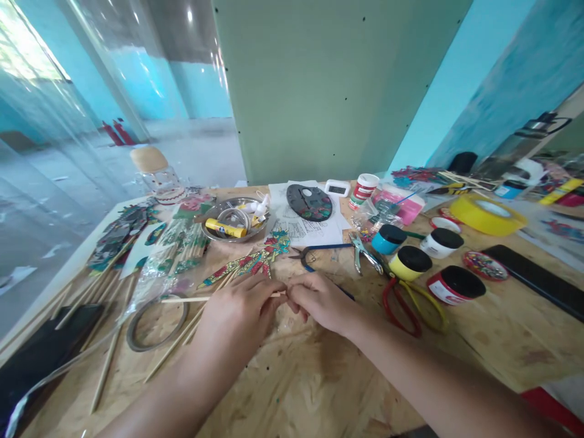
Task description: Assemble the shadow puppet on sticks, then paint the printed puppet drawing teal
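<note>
A thin pale wooden stick (185,299) lies crosswise under my left hand (241,304), whose fingers are closed around it. Its other end comes out by the fingertips of my right hand (322,301), which are pinched together there. Anything smaller between those fingertips is hidden. Just beyond my left hand, a colourful cut-out figure (246,263) with sticks lies flat on the table. Blue-handled pliers (314,248) rest past my right hand, their jaws pointing left. A ring-shaped roll of tape (132,333) is left of my left wrist.
Scissors (413,304), a hole punch (364,252) and paint jars (456,285) stand on the right, with yellow tape (487,214) behind. A metal bowl (210,234) holds a glue stick. Loose sticks (107,365) and a dark phone-like slab (41,359) lie left.
</note>
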Available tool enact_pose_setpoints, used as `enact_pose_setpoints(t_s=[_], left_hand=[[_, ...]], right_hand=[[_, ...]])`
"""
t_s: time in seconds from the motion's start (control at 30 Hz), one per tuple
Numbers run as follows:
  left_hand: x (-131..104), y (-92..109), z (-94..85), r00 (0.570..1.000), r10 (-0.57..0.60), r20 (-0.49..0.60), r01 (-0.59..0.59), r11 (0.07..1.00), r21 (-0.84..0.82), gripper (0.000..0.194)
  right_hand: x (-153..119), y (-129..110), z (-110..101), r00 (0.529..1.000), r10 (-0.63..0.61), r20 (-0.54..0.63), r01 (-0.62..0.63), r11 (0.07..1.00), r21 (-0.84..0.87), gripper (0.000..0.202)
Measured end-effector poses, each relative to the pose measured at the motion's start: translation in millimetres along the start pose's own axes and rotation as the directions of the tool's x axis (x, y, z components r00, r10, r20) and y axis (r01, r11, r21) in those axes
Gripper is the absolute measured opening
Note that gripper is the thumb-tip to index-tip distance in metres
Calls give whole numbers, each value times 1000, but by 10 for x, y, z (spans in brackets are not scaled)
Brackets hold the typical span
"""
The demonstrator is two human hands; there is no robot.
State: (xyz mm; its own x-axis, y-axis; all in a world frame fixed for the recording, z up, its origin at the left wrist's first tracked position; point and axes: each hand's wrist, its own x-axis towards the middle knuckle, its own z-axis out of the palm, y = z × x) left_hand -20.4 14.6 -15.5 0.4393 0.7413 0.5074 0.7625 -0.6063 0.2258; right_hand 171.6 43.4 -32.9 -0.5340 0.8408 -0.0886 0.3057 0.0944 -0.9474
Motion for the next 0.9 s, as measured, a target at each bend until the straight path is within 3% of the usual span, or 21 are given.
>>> enact_pose_setpoints(t_s=[0.2,0.47,0.57,0.63,0.73,0.8,0.9], left_hand=[[-30,43,35,1000,-7,16,7,999,-53,17],[-40,42,70,999,45,-28,-44,998,48,14],[3,55,24,999,34,-19,-33,998,54,13],[30,60,-19,1000,19,-6,-19,999,45,11],[48,54,-62,999,-36,7,36,999,9,10],[46,46,-70,998,-67,9,67,997,-31,10],[43,32,-68,994,-99,35,102,991,-83,12]], right_hand=[[-10,-11,9,999,14,40,-15,999,33,27],[-14,-32,29,998,35,53,-41,992,120,27],[-32,-55,46,1000,1,24,-2,999,34,27],[-58,-89,56,997,-71,-41,66,990,-123,24],[-100,-134,67,940,-319,-123,226,850,-475,18],[-120,-146,71,873,-480,-86,312,685,-659,17],[-138,-146,77,822,-570,-10,347,514,-785,20]])
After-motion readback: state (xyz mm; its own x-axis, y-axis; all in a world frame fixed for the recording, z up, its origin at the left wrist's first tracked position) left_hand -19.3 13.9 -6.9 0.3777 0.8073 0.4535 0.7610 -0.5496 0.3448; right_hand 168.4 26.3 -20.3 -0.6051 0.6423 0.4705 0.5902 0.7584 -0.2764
